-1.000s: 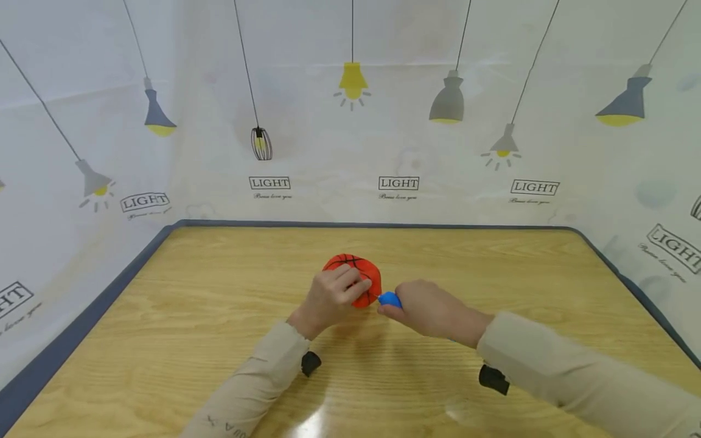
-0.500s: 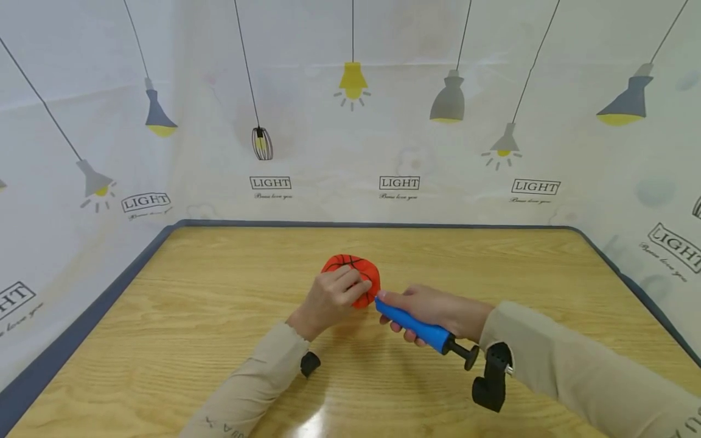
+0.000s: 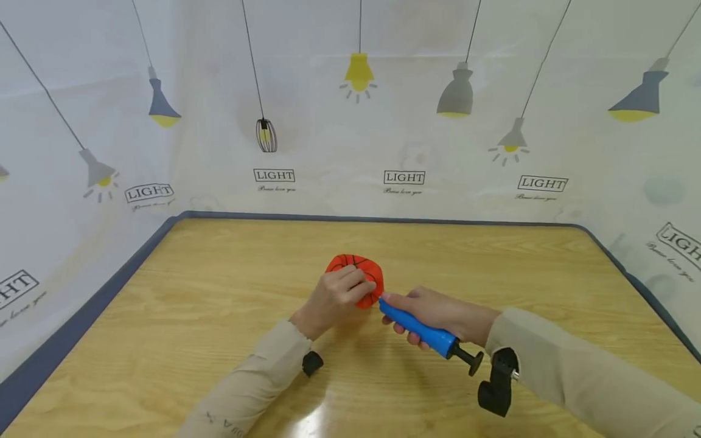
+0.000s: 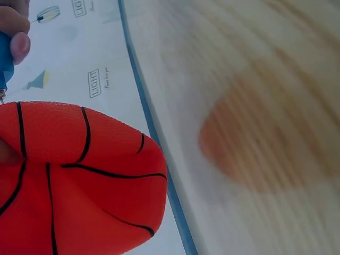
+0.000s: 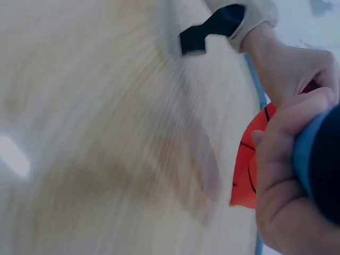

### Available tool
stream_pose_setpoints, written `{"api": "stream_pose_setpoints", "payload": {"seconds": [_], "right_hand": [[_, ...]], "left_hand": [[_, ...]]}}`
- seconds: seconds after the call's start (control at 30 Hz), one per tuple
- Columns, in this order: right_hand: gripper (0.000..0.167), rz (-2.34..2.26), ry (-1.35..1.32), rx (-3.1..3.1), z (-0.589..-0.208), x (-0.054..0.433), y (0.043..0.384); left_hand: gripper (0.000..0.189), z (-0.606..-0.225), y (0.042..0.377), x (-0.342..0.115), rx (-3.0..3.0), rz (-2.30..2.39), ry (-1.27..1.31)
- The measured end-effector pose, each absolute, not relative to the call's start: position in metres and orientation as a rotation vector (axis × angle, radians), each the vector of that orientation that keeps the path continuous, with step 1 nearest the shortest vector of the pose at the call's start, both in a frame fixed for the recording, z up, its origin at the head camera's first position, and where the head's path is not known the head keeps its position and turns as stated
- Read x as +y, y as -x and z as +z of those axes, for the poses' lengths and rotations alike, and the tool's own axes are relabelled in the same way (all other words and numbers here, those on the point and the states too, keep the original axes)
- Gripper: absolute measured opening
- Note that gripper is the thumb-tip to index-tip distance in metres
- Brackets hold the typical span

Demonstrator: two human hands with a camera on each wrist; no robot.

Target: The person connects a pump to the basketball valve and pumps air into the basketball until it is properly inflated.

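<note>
"LIGHT" backdrop (image 3: 328, 137), left hand (image 3: 333, 295) gripping ball (image 4: 101, 178), right hand (image 3: 434, 305) gripping pump (image 3: 423, 329)

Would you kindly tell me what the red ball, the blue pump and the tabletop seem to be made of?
The red ball: probably thin rubber or vinyl, as its finely pebbled wall caves in softly. The blue pump: likely hard plastic, smooth and evenly coloured. The tabletop: wood or wood-print laminate, given the grain; the bright glare suggests a glossy finish.
</note>
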State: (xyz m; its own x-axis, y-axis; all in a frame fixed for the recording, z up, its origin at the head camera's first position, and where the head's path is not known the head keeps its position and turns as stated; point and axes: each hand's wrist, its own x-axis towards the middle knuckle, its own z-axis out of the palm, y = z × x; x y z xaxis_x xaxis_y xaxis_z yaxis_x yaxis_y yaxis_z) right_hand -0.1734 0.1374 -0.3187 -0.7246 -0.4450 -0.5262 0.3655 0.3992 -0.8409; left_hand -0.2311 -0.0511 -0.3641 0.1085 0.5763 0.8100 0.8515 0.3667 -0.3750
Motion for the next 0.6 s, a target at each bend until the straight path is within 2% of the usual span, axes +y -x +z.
{"api": "stream_pose_setpoints", "payload": {"seconds": [0.17, 0.37, 0.5, 0.6], "right_hand": [[0.061, -1.576, 0.012, 1.632, -0.318, 0.142, 0.174], [0.063, -1.596, 0.018, 1.659, -0.314, 0.142, 0.173], [0.062, -1.608, -0.004, 1.691, -0.308, 0.142, 0.17], [0.057, -1.624, 0.008, 1.71, -0.303, 0.142, 0.168]], "left_hand": [[0.021, -0.357, 0.229, -0.052, -1.529, -0.379, 1.294], [0.011, -0.352, 0.232, -0.053, -1.552, -0.433, 1.257], [0.006, -0.346, 0.234, -0.054, -1.619, -0.427, 1.219], [0.01, -0.34, 0.234, -0.055, -1.698, -0.41, 1.191]]}}
